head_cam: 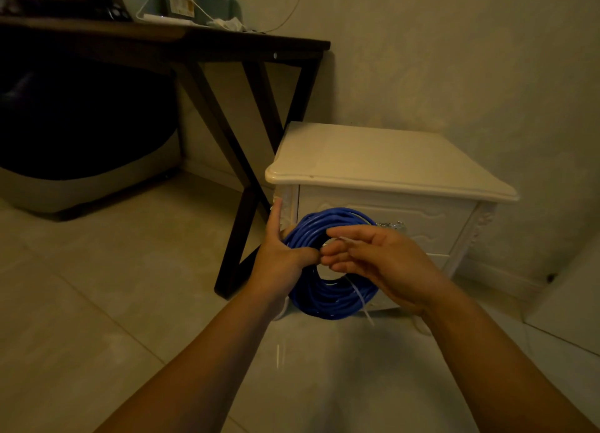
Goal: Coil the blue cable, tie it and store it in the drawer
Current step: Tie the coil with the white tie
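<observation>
The blue cable (328, 298) is wound into a round coil, held up in front of a white nightstand (373, 160). My left hand (279, 254) grips the coil's left side with the thumb across the strands and the index finger straight up. My right hand (373, 254) pinches a thin white tie (349, 241) at the coil's middle. Another white tie (362, 299) wraps the coil's lower right, its tail hanging down. The nightstand's drawer (431, 220) is closed, with a metal handle (391, 225) partly behind the coil.
A dark desk (194, 39) with crossed legs stands left of the nightstand, cluttered on top. A dark and grey bulky object (81, 160) sits under it. The floor is pale tile (97, 286). A wall is close behind and to the right.
</observation>
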Demonstrator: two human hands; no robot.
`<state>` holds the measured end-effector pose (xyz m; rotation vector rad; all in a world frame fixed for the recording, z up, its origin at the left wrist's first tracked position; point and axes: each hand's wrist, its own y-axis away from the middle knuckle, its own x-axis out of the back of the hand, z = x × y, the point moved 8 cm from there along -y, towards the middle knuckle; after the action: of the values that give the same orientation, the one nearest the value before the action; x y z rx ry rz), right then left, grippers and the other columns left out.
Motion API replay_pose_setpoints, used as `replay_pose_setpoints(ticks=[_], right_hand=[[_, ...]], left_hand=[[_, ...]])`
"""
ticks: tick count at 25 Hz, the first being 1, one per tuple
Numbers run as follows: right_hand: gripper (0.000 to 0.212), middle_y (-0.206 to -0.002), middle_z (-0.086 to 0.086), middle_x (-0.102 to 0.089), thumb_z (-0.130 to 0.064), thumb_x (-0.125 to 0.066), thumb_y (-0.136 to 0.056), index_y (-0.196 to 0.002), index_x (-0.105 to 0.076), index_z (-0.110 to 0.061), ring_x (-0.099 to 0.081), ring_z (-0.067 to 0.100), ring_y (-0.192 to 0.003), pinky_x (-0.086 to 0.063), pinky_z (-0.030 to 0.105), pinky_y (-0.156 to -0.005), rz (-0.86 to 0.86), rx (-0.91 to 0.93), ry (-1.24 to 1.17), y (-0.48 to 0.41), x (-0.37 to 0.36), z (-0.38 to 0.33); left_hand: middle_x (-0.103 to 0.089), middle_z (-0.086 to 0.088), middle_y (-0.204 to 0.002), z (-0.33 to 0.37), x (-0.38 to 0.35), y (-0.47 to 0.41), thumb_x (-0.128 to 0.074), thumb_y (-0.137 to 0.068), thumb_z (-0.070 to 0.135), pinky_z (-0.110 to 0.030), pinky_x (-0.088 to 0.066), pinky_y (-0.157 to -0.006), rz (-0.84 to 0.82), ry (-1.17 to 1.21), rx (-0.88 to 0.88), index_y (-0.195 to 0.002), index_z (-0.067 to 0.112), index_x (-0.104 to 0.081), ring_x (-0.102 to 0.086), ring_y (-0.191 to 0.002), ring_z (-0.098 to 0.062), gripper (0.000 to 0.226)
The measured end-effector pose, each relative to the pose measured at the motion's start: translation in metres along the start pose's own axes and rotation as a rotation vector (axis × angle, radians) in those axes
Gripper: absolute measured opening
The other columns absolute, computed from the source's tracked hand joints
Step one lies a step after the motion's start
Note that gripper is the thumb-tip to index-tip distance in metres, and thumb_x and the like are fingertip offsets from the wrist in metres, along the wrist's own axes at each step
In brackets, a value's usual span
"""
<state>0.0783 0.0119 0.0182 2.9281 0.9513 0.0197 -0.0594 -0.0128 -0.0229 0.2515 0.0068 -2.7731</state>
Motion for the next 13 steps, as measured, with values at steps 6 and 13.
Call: replay_pose_setpoints(ticks=[6,13], right_hand=[[0.024,-0.088,0.009,-0.075,-0.005,-0.049,-0.095,-0.109,-0.068,-0.012,-0.072,0.019,-0.082,-0.057,0.021,-0.072,0.115,0.167,0.172,0.0,0.007,-0.008],[0.016,-0.078,-0.003,-0.072,-0.01,-0.059,-0.091,-0.093,-0.072,-0.017,-0.068,0.006,-0.069,-0.053,0.014,-0.067,0.215,0.313,0.49,0.008,0.012,-0.026]], left_hand=[[-0.062,0.005,-0.116,0.001,0.002,-0.001,-0.071,-0.069,-0.01,-0.027,-0.055,-0.064,0.014,-0.041,0.0,-0.15,0.045,-0.016,-0.07,-0.088,-0.018,0.112],[-0.067,0.003,-0.113,0.004,-0.005,-0.001,-0.078,-0.07,-0.005,-0.019,-0.055,-0.067,-0.059,-0.127,-0.068,-0.122,0.032,-0.06,-0.069,-0.087,-0.007,0.066]])
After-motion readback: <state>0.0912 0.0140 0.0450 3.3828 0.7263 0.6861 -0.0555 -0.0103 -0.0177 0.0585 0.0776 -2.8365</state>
